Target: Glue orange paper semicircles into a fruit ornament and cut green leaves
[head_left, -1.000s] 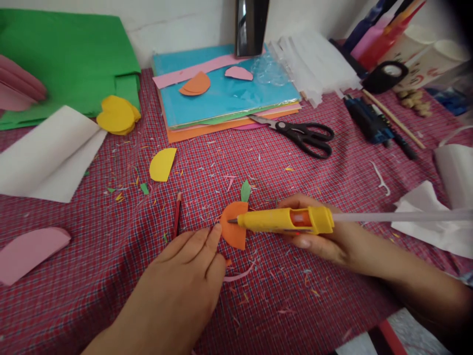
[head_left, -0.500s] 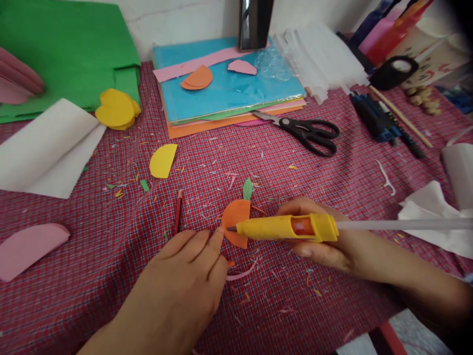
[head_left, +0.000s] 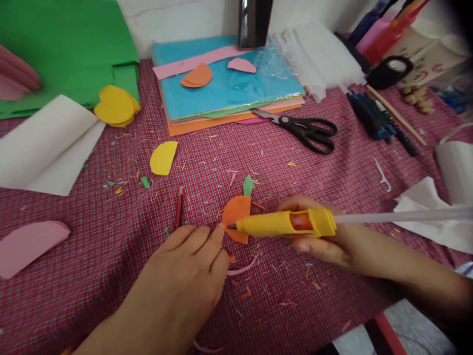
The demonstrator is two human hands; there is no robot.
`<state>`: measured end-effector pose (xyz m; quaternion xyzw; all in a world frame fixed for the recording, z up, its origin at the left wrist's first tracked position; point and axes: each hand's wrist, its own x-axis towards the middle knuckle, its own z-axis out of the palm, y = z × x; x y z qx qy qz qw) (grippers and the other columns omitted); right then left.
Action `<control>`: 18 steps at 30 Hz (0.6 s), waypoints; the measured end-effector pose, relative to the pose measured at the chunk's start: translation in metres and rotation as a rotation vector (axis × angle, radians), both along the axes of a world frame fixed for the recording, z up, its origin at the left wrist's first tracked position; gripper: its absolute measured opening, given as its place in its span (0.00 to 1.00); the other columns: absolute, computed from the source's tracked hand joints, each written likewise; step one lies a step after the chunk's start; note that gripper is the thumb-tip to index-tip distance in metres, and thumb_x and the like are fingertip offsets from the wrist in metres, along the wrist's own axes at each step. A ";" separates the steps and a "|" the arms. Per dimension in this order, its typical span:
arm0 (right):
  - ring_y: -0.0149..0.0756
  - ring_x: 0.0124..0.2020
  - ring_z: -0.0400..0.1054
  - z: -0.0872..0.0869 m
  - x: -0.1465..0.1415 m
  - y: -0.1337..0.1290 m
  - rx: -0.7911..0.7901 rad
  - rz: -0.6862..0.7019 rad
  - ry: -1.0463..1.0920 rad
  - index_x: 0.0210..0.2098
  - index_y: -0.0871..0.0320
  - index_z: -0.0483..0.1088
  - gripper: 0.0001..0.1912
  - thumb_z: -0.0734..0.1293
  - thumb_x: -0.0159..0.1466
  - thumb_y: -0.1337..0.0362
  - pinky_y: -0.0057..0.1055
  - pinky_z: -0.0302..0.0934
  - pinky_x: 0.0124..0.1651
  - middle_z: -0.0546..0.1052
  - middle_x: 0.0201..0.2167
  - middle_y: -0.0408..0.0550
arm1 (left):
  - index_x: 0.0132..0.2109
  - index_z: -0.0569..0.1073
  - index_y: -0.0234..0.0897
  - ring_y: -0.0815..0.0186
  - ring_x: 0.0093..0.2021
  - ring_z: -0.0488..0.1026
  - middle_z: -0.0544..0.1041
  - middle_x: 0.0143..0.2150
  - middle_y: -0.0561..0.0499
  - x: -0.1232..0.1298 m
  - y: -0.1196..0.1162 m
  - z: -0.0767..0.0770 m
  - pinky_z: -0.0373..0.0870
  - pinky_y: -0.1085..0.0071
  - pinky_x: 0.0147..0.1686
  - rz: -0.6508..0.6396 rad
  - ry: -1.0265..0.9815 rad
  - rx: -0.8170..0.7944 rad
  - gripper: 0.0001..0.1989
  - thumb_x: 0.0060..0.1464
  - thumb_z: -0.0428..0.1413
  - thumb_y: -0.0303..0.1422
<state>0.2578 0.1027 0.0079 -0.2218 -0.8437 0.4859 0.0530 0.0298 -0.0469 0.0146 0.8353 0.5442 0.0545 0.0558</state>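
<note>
Through the head camera I watch an orange half-circle of paper (head_left: 236,209), which lies flat on a red checked cloth (head_left: 111,256), its straight edge turned to the right; I use it as my landmark. The left hand (head_left: 188,276) is to the lower left of this half-circle, with palm down and fingers close together, not gripping around anything; one fingertip rests at the curved edge of the paper. The right hand (head_left: 328,246) is to the right of the half-circle, and it is closed around a yellow plastic glue gun (head_left: 273,223), whose handle I cannot see. The dark nozzle of the gun is above the half-circle, close to that fingertip, but I cannot tell if it touches the paper. From the rear of the gun, a long translucent glue stick (head_left: 391,216) extends to the right. A small green paper leaf (head_left: 248,185) is at the upper right corner of the half-circle; I cannot tell if they are joined. To the left of the half-circle lies a slim dark-red pencil (head_left: 179,209), and farther to the upper left a yellow half-circle of paper (head_left: 163,159). Scissors with black handles (head_left: 310,132) lie beyond the landmark, to its upper right.
</note>
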 end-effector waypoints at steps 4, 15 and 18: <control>0.35 0.33 0.69 0.003 0.010 0.000 -0.056 0.053 -0.051 0.44 0.58 0.66 0.15 0.64 0.66 0.52 0.30 0.63 0.34 0.73 0.36 0.48 | 0.37 0.77 0.35 0.58 0.44 0.75 0.79 0.48 0.43 0.000 0.002 0.000 0.70 0.59 0.46 -0.018 0.002 0.010 0.12 0.58 0.48 0.26; 0.34 0.37 0.71 -0.001 0.019 0.001 -0.011 -0.013 0.001 0.47 0.57 0.64 0.14 0.61 0.68 0.54 0.27 0.67 0.40 0.74 0.38 0.48 | 0.37 0.77 0.33 0.58 0.40 0.76 0.80 0.45 0.42 -0.001 0.005 0.002 0.72 0.60 0.40 -0.061 0.035 0.066 0.16 0.56 0.44 0.21; 0.36 0.40 0.71 0.001 0.024 -0.002 0.001 0.018 -0.037 0.50 0.57 0.63 0.16 0.62 0.68 0.55 0.28 0.67 0.42 0.74 0.41 0.50 | 0.38 0.77 0.34 0.58 0.40 0.76 0.80 0.46 0.42 -0.002 0.004 0.003 0.72 0.60 0.40 -0.064 0.039 0.047 0.17 0.55 0.44 0.21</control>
